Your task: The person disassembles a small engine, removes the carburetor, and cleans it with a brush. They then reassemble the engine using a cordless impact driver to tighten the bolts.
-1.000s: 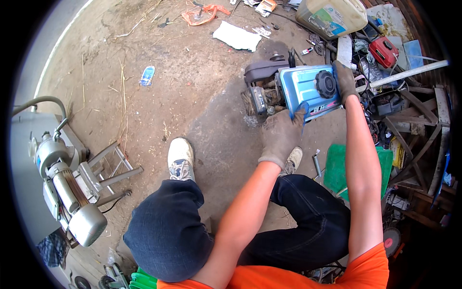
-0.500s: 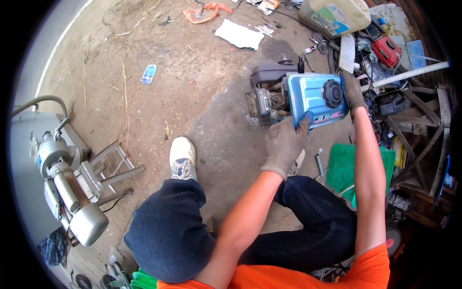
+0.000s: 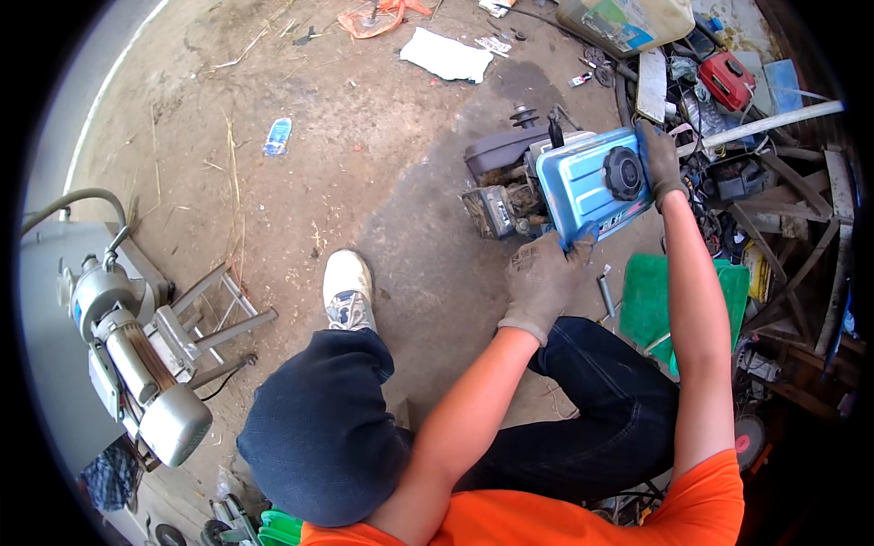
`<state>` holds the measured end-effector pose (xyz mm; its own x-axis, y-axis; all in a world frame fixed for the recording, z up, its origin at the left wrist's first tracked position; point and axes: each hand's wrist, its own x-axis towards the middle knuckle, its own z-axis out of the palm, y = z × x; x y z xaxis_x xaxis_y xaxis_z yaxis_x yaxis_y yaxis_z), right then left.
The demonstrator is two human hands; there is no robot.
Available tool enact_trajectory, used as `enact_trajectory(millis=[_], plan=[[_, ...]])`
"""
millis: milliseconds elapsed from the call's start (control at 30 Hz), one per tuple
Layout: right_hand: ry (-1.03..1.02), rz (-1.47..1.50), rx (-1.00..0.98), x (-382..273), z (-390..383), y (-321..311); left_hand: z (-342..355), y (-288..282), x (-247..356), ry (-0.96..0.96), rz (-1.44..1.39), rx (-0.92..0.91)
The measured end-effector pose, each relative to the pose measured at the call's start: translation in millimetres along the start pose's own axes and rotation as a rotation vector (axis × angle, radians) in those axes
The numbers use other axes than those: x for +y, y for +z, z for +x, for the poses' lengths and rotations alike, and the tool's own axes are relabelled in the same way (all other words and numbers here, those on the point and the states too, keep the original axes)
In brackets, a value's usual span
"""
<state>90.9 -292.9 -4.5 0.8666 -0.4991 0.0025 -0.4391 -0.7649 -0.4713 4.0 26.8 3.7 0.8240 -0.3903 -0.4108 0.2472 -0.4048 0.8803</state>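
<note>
A small engine [image 3: 496, 209] with a blue fuel tank [image 3: 578, 177] on top sits on the ground in front of me, slightly right of centre. The tank carries a round black cap [image 3: 624, 173], and a pulley [image 3: 523, 116] shows at the engine's far side. My left hand [image 3: 546, 282], in a grey-brown work glove, is closed round the tank's near corner, thumb on its edge. My gloved right hand [image 3: 661, 166] grips the tank's right edge; its fingertips are partly hidden. The tank looks tilted.
A heap of scrap, with a red tank [image 3: 726, 80] and a whitish jerrycan [image 3: 628, 23], lies at right. A green plastic piece [image 3: 648, 296] is near my right forearm. A grey motor [image 3: 173, 426] on a metal frame stands at left. A white cloth-like sheet [image 3: 446, 55] lies beyond.
The blue tank and engine have turned slightly counter-clockwise, with both hands still on the tank. More of the pulley and the parts behind the tank show. The whole view has shifted a little.
</note>
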Motion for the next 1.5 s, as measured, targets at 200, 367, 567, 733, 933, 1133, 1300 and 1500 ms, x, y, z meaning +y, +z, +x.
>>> enact_trajectory(millis=[200, 367, 567, 733, 933, 1133, 1300, 1500], plan=[[0.058, 0.175, -0.025, -5, -7, -6, 7, -6, 3, 0.01, 0.072, -0.039], [0.086, 0.183, -0.043, -7, -6, -5, 12, 2, -3, -0.006, 0.029, 0.021], [-0.171, -0.046, -0.01, 23, 1, -11, 16, -1, 5, -0.007, 0.032, 0.027], [0.095, 0.127, -0.03, -6, -8, -11, 20, -4, 2, 0.019, 0.065, 0.008], [0.029, 0.027, -0.003, 0, -1, -13, 21, 0, 4, 0.034, 0.073, -0.007], [-0.048, 0.009, -0.001, 10, -1, -13, 23, -7, 8, 0.004, 0.069, -0.012], [0.044, 0.066, 0.004, 17, 3, -15, 23, -5, 5, 0.045, 0.038, 0.003], [0.009, -0.059, -0.018, 10, -1, -16, 26, -3, 3, 0.071, 0.045, -0.002]])
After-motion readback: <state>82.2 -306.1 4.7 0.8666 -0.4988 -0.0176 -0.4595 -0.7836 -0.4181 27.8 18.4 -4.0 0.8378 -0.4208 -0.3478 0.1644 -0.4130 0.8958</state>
